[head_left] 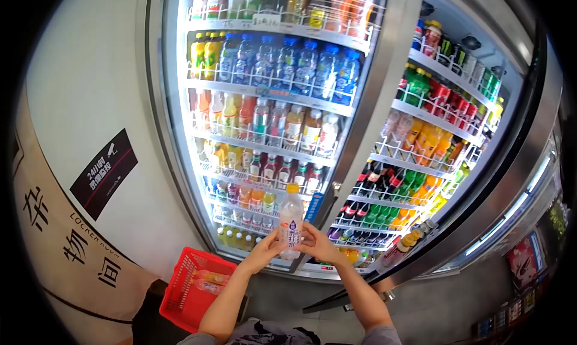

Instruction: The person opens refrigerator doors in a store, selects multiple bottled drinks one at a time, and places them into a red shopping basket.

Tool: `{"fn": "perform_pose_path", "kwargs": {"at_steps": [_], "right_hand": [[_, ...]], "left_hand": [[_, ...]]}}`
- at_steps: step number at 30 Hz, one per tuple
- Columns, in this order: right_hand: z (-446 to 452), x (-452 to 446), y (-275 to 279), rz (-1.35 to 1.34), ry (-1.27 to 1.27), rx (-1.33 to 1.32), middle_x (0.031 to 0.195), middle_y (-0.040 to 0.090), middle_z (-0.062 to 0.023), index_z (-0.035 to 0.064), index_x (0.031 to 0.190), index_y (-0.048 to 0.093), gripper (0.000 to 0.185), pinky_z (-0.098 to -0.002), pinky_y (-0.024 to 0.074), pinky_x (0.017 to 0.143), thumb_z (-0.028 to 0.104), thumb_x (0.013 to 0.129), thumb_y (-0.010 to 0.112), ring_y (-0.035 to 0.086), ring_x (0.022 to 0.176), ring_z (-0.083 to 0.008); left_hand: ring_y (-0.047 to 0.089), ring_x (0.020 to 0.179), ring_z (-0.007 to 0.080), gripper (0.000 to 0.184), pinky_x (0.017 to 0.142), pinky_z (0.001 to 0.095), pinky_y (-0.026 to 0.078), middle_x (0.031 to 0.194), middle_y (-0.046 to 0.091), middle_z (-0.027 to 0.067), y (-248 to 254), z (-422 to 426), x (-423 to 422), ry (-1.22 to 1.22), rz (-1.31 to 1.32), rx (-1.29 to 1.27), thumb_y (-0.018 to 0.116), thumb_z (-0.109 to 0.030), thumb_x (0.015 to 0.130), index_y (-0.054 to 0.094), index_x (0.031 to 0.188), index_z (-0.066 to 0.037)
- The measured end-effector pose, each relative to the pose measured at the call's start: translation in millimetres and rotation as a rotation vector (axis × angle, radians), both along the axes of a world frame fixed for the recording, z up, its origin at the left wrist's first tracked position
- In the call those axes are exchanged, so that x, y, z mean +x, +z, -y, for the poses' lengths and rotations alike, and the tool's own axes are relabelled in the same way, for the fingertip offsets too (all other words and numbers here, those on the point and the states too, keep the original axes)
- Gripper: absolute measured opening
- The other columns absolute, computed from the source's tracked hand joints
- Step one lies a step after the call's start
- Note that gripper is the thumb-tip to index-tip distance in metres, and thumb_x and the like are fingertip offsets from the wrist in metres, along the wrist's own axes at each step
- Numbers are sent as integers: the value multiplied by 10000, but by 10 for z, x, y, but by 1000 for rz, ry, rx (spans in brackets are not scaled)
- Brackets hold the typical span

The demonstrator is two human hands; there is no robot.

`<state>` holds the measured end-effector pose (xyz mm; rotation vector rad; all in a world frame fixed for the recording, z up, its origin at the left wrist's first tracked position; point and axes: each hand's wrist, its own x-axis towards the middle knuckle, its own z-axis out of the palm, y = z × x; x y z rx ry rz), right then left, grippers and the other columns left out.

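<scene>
A clear plastic drink bottle (291, 216) with a yellow cap and a white label with dark print stands upright between my two hands, in front of the fridge. My left hand (266, 252) grips its lower left side, while my right hand (317, 244) has its fingers closed against the right side. At my lower left sits a red plastic basket (183, 273) on the floor. Inside it lie a bottle with orange-yellow contents (211, 277) and a pinkish bottle (207, 286).
Ahead stands a lit drinks fridge (354, 134) with shelves of bottles and cans. Its right-hand door (499, 183) swings open on my right, bottles in its rack (409, 240). On the left are a white wall (90, 62) with a black sign (104, 174) and a cloth curtain (72, 261).
</scene>
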<state>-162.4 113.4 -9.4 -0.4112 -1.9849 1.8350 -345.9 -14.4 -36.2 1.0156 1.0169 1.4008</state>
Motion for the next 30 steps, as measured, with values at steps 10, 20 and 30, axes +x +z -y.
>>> {"fn": "perform_pose_path", "kwargs": {"at_steps": [10,20,30], "right_hand": [[217,-1304,-346,69,186,-23,1330,498,-76,41,1449,341,698,-313,500,937,-43,842,675,537,1165,-188],[864,-2581,-966,242,541,3,1363,492,-73,67,1453,363,694,-345,467,980,31,842,688,524,1197,-195],[1436,-3286,-1465,295,930,160,1275,577,-124,41,1444,356,692,-349,475,965,113,844,693,579,1152,-229]], "left_hand": [[526,1155,181,621,976,336,411,1258,566,123,-426,475,-993,234,-15,27,602,-216,958,300,1477,-59],[550,1137,194,471,962,330,452,1230,569,106,-1121,1624,-1546,708,-66,-111,621,-143,926,458,1348,-12],[551,1146,209,462,983,343,453,1263,558,103,-1628,2295,-1417,1099,109,-106,596,-51,910,451,1347,-15]]}}
